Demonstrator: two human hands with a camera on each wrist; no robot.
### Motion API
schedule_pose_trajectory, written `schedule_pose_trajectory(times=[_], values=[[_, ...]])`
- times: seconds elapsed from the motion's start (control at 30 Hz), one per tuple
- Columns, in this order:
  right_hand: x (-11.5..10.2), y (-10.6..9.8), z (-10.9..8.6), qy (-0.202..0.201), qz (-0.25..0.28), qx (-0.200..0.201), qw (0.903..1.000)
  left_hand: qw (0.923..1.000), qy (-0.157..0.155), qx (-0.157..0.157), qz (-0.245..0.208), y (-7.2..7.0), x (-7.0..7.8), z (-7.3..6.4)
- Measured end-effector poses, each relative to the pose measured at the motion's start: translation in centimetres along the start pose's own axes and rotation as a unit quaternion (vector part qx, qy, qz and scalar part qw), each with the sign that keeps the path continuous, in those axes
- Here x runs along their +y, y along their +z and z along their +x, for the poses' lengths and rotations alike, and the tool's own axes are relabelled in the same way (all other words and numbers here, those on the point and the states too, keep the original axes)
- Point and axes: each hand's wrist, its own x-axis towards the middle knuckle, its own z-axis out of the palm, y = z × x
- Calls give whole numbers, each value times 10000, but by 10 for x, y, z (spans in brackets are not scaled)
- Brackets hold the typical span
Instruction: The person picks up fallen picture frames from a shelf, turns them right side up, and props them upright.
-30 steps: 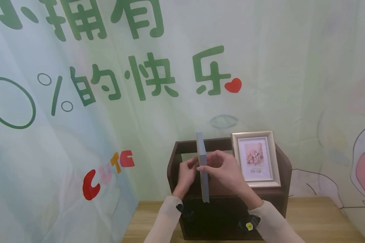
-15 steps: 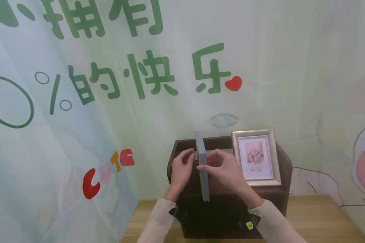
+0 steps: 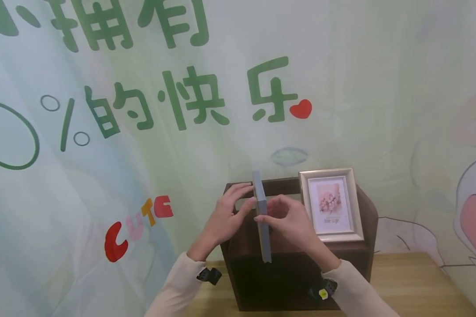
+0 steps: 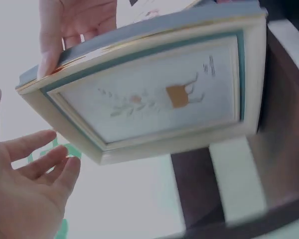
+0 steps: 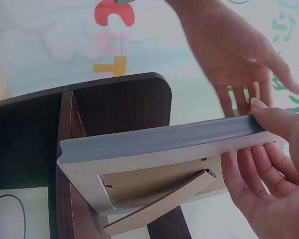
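A picture frame [image 3: 264, 224] stands upright, edge-on to me, over the dark brown shelf unit [image 3: 301, 281]. Its cream front, with a teal inner line, shows a plant drawing [image 4: 177, 95] in the left wrist view. In the right wrist view, a stand leg [image 5: 159, 204] juts from its back. My right hand [image 3: 297, 224] pinches the frame's near edge, thumb on the edge and fingers against the back. On the front side, my left hand [image 3: 224, 220] has its fingers extended, fingertips close beside the frame, holding nothing.
A silver-gold picture frame [image 3: 358, 211] with a pink flower print leans at the right of the shelf top. The shelf stands on a wooden table [image 3: 412, 286]. Behind it hangs a printed curtain [image 3: 341, 132] with green characters.
My left hand has drawn back left from the picture frame, and its fingers have spread and risen toward the frame's upper part. My right hand keeps its pinch; the frame hardly moves.
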Motion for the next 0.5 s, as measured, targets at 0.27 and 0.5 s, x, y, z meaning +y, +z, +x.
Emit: schedule_pose_trajectory(times=[0.27,0.5], values=[[2,2,-1,-38,63,-57,10000,9898,809,-625,989,-19,7,2],[4,1,-3,-134,138,-44,9998,9758,1136,-951,1606,-19,10,7]])
